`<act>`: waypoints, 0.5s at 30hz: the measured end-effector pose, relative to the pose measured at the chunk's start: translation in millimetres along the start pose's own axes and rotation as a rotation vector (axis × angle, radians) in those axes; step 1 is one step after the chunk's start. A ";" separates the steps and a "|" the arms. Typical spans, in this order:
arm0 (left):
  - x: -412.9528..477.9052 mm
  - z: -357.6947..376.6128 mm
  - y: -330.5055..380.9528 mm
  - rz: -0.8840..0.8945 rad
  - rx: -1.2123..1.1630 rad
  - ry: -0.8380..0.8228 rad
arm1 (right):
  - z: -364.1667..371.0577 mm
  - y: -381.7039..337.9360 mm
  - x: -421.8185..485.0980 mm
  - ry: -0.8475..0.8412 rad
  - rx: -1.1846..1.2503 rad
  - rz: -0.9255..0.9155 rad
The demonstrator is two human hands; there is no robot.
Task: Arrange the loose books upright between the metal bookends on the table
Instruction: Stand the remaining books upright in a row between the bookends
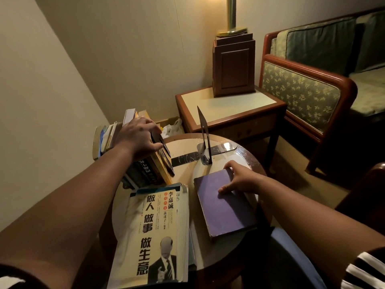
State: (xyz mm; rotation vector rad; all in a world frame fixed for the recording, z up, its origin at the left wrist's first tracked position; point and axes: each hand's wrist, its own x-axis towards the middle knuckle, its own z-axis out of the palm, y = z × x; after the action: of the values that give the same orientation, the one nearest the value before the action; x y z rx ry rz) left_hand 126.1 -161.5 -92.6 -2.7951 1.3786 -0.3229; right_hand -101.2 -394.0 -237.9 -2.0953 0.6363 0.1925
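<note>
Two-handed: bracing the leaning row of books (pixel 145 174) with left hand (pixel 135 136) curled over the tops, gripping flat-lying purple book (pixel 225 211) on the round table (pixel 187 147) with right hand (pixel 239 178), near upright metal bookend (pixel 203 126). Next, likely: standing it in the gap.

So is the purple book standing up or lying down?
Lying down. The purple book lies flat on the round table, cover up, with the right hand holding its far corner.
</note>
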 end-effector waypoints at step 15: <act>-0.7 -0.2 2.8 -0.007 0.028 0.011 | 18.5 -1.7 -20.1 0.109 0.556 -0.047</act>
State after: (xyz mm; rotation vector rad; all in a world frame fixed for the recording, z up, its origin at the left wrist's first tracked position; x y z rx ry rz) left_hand 123.4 -162.7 -92.8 -2.7804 1.3566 -0.3549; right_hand -115.6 -370.8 -239.8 -1.5875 0.6195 -0.1179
